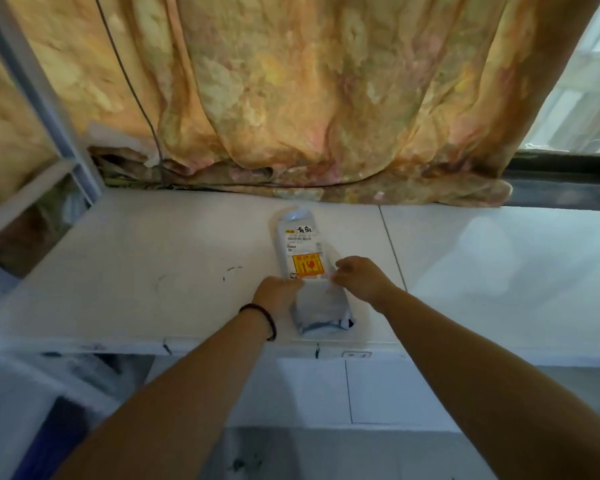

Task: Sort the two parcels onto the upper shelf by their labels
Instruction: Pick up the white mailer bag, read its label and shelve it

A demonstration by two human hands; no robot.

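Note:
A grey plastic parcel (321, 306) lies lengthwise on the white upper shelf (136, 271), near its front edge. On top of it sits a white shipping label (300, 242) with black print and an orange-yellow fragile sticker (308, 265). My left hand (278, 294) grips the parcel's left side at the label's lower corner; a dark band is on that wrist. My right hand (361, 277) pinches the parcel's right side at the same height. Only this one parcel is in view.
A yellow-orange floral curtain (309, 98) hangs behind the shelf, its hem resting on the back edge. A grey metal frame (42, 109) stands at the far left. A window (582, 81) shows at the right. Below the shelf is a white tiled wall with a socket (356, 355).

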